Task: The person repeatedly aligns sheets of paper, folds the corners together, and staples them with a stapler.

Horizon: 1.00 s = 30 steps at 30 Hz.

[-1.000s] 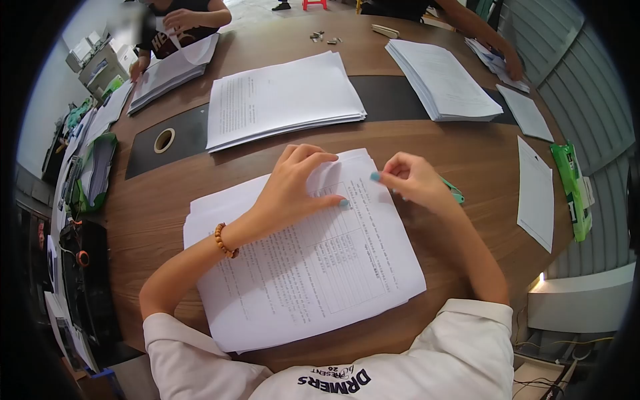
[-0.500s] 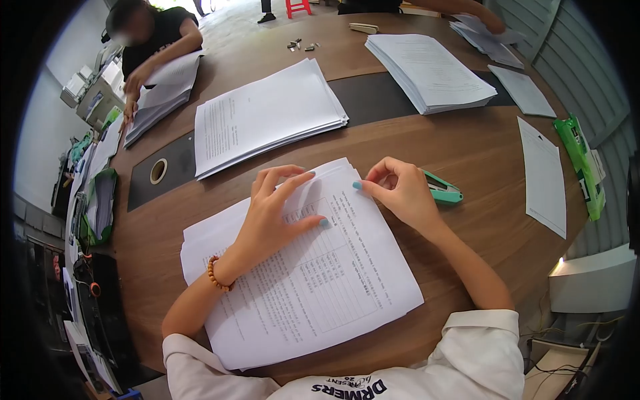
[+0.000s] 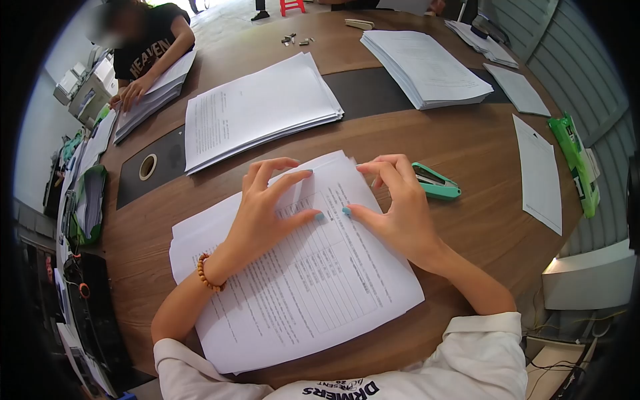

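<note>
A stack of printed sheets [image 3: 313, 280] lies slightly askew on the wooden table in front of me. My left hand [image 3: 263, 207], with a beaded bracelet on the wrist, rests over its upper left part, fingers spread. Thumb and fingers of my right hand [image 3: 400, 210] are apart at the stack's upper right edge, the thumb over the printed text. Nothing shows held in either hand. Just right of my right hand lies a green stapler [image 3: 440, 183].
Beyond are two more paper stacks [image 3: 267, 110] [image 3: 427, 67], a tape roll [image 3: 148, 167] and small metal pieces [image 3: 297, 40]. A loose sheet [image 3: 540, 173] and a green packet [image 3: 577, 167] lie right. A person [image 3: 150, 47] handles papers at the far left.
My right hand has opened from a pinch, its thumb now lower over the page. At the far left the person's hands have shifted on their papers. The far right person's hand has left the papers there.
</note>
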### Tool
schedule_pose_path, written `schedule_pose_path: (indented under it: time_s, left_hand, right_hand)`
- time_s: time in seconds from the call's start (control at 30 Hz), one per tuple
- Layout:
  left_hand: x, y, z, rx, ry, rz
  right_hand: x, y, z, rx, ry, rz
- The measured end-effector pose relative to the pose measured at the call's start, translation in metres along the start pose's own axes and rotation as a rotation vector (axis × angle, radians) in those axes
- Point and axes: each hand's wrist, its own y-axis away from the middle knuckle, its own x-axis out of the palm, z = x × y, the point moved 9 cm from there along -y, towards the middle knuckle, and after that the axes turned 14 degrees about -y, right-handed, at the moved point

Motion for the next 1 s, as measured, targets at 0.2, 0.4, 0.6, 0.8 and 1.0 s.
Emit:
schedule_pose_path:
  time_s: [0.2,0.4,0.6,0.8,1.0]
  left_hand:
    - [-0.002,-0.001,-0.003,-0.004,0.016,0.015]
    - [-0.002,0.0,-0.003,0.006,0.011,0.003]
    - [-0.003,0.0,-0.003,0.007,0.009,0.002]
    - [-0.001,0.001,-0.002,0.009,0.018,0.01]
    - [-0.009,-0.003,-0.005,-0.007,0.104,-0.034]
  right_hand:
    - [0.0,-0.012,-0.048,0.237,-0.196,-0.018]
    - [0.004,-0.008,-0.022,0.002,-0.02,-0.012]
    - [0.001,-0.007,-0.014,-0.016,-0.021,-0.064]
    - [0.004,-0.005,-0.013,-0.059,0.053,-0.044]
    - [0.007,-0.005,-0.009,0.044,-0.269,0.077]
